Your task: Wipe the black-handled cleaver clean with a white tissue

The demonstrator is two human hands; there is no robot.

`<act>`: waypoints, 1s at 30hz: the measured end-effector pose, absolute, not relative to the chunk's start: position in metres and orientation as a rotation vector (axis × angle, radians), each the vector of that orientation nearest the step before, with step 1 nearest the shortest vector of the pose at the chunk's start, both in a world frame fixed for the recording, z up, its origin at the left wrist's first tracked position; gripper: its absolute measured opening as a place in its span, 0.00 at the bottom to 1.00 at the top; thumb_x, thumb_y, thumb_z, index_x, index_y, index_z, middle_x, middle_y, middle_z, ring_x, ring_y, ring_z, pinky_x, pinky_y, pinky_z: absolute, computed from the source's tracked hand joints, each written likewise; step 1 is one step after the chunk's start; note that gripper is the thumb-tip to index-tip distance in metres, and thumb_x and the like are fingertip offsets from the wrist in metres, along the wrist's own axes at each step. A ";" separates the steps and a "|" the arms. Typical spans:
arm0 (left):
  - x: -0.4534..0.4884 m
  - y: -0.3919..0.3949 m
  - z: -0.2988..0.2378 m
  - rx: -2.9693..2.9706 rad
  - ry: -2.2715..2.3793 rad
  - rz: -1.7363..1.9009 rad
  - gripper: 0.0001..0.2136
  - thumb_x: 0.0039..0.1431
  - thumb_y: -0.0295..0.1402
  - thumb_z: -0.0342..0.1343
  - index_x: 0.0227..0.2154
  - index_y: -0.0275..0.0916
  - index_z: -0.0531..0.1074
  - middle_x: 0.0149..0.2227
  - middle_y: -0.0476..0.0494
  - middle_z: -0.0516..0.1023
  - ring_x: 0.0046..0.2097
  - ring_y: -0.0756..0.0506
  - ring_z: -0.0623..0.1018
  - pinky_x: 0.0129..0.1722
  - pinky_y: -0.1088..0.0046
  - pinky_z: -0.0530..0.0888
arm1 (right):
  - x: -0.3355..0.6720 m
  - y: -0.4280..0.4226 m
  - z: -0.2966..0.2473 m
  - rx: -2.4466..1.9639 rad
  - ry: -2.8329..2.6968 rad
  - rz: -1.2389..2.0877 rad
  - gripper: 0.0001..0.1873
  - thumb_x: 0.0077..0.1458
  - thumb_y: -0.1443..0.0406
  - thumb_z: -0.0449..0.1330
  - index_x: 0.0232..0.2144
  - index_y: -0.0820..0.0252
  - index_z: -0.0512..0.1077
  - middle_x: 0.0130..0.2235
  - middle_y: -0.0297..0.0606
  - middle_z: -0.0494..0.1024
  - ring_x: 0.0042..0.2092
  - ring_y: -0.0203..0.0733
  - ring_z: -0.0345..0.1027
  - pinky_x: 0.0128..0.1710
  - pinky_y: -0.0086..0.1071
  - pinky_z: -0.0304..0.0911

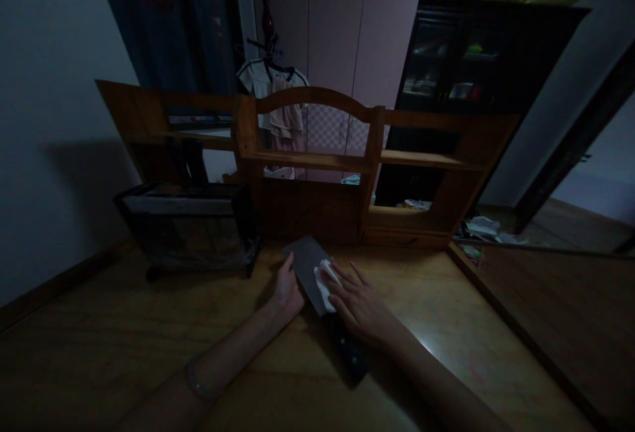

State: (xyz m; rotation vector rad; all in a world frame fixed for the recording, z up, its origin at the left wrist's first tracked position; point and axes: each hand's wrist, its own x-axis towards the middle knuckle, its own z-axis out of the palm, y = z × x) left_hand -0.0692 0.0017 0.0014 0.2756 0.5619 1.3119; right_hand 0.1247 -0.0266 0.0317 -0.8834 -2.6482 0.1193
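A cleaver (306, 261) with a broad grey blade and a black riveted handle is held over the wooden desk, its handle toward me. My left hand (288, 293) grips the blade's left edge, thumb on top and the other fingers hidden beneath. On the face of the blade, my right hand (361, 303) presses a folded white tissue (325, 290) with its fingertips. The right fingers are partly spread over the tissue, near where blade meets handle.
A knife holder (191, 223) with black-handled knives stands at the left of the wooden desktop (223, 352). Behind the cleaver rises a wooden shelf unit (312, 162). A raised wooden edge (516, 333) runs along the right side.
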 end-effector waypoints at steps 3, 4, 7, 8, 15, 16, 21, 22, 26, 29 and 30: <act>-0.068 0.001 0.003 0.251 0.638 1.350 0.24 0.66 0.44 0.44 0.53 0.29 0.68 0.43 0.31 0.80 0.42 0.37 0.81 0.50 0.57 0.73 | 0.125 -0.025 0.029 -0.921 -2.625 0.100 0.27 0.69 0.58 0.40 0.68 0.50 0.44 0.69 0.35 0.49 0.70 0.43 0.37 0.68 0.52 0.35; -0.068 0.001 0.003 0.245 0.655 1.362 0.23 0.67 0.44 0.44 0.52 0.30 0.69 0.41 0.32 0.81 0.41 0.37 0.81 0.49 0.58 0.74 | 0.125 -0.024 0.028 -0.934 -2.620 0.099 0.27 0.69 0.58 0.39 0.68 0.51 0.44 0.69 0.35 0.49 0.70 0.43 0.38 0.68 0.52 0.35; -0.068 0.002 0.001 0.247 0.651 1.366 0.22 0.67 0.44 0.45 0.49 0.30 0.71 0.38 0.35 0.81 0.38 0.39 0.82 0.47 0.60 0.75 | 0.125 -0.023 0.027 -0.969 -2.606 0.097 0.27 0.69 0.58 0.38 0.68 0.54 0.45 0.68 0.37 0.51 0.70 0.42 0.38 0.68 0.51 0.35; -0.068 0.003 0.000 0.249 0.641 1.363 0.22 0.66 0.44 0.45 0.49 0.30 0.71 0.38 0.35 0.81 0.37 0.39 0.81 0.46 0.60 0.75 | 0.125 -0.022 0.026 -0.978 -2.601 0.095 0.28 0.69 0.57 0.38 0.68 0.54 0.46 0.68 0.37 0.51 0.70 0.42 0.38 0.68 0.50 0.35; -0.066 0.000 0.005 0.245 0.645 1.373 0.22 0.67 0.44 0.45 0.49 0.29 0.71 0.39 0.33 0.81 0.41 0.38 0.81 0.49 0.60 0.73 | 0.129 -0.016 0.020 -1.075 -2.553 0.082 0.28 0.69 0.56 0.39 0.67 0.56 0.50 0.68 0.40 0.51 0.69 0.44 0.40 0.68 0.51 0.37; -0.066 0.000 0.006 0.245 0.643 1.375 0.22 0.67 0.44 0.45 0.49 0.29 0.71 0.40 0.33 0.81 0.41 0.38 0.81 0.50 0.60 0.73 | 0.129 -0.015 0.020 -1.088 -2.545 0.082 0.28 0.69 0.55 0.39 0.67 0.56 0.50 0.68 0.40 0.51 0.69 0.45 0.40 0.68 0.51 0.37; -0.066 0.001 0.003 0.278 0.627 1.364 0.22 0.67 0.45 0.44 0.49 0.30 0.71 0.39 0.34 0.82 0.42 0.38 0.81 0.52 0.58 0.72 | 0.130 -0.023 0.031 -0.973 -2.553 0.170 0.28 0.69 0.57 0.39 0.67 0.56 0.48 0.68 0.39 0.51 0.70 0.45 0.38 0.68 0.53 0.32; -0.067 0.001 0.002 0.293 0.613 1.348 0.23 0.67 0.45 0.44 0.49 0.30 0.71 0.39 0.34 0.81 0.43 0.37 0.81 0.53 0.58 0.71 | 0.129 -0.026 0.033 -0.906 -2.581 0.224 0.27 0.70 0.57 0.39 0.67 0.54 0.48 0.68 0.37 0.51 0.70 0.44 0.38 0.69 0.52 0.29; -0.067 0.002 0.001 0.321 0.592 1.281 0.28 0.67 0.48 0.41 0.51 0.27 0.70 0.43 0.28 0.80 0.47 0.35 0.79 0.54 0.55 0.70 | 0.126 -0.036 0.039 -0.707 -2.653 0.492 0.26 0.70 0.58 0.39 0.67 0.52 0.48 0.68 0.33 0.50 0.69 0.39 0.40 0.70 0.46 0.28; -0.066 0.004 0.001 0.300 0.599 1.299 0.29 0.67 0.48 0.40 0.53 0.27 0.69 0.44 0.28 0.80 0.48 0.35 0.79 0.53 0.54 0.71 | 0.124 -0.039 0.039 -0.671 -2.657 0.585 0.25 0.70 0.59 0.39 0.66 0.51 0.52 0.69 0.32 0.50 0.69 0.39 0.41 0.70 0.45 0.29; -0.066 0.004 0.000 0.295 0.591 1.307 0.29 0.67 0.49 0.40 0.53 0.27 0.69 0.45 0.28 0.80 0.48 0.35 0.79 0.53 0.54 0.71 | 0.124 -0.039 0.038 -0.673 -2.651 0.595 0.25 0.70 0.59 0.39 0.66 0.50 0.52 0.68 0.32 0.50 0.69 0.39 0.42 0.70 0.45 0.29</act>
